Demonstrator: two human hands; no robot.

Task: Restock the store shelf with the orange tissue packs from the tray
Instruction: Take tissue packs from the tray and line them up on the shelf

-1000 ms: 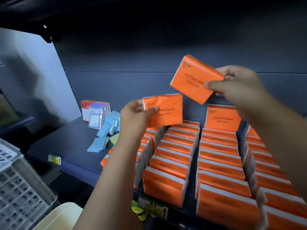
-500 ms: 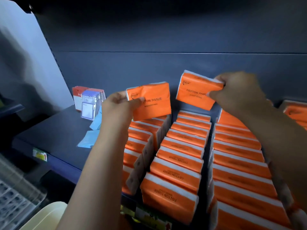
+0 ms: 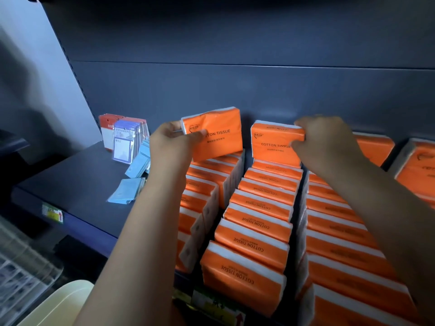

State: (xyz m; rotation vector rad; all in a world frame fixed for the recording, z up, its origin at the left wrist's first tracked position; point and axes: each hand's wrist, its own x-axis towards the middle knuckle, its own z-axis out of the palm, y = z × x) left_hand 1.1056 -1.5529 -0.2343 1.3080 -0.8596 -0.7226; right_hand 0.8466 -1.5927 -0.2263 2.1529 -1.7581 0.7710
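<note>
On the shelf, the left hand has its fingers pinching one orange tissue pack by its left edge, above the far end of the left row; the right hand grips a second pack, upright at the far end of the middle row, seemingly touching the packs below.

Bright orange is shown on the raised pack and the upright pack. Both are printed with black lettering and edged in white. The same orange, banded with white strips, is repeated across the rows of packs at the near right. The shelf is coloured dark navy, the back panel a duller blue-grey. At the far left, light blue packets, violet-and-white cards and a red-and-white pack are seen. The tray at the near left is coloured cream. A yellowish label is marked with a red arrow.
</note>
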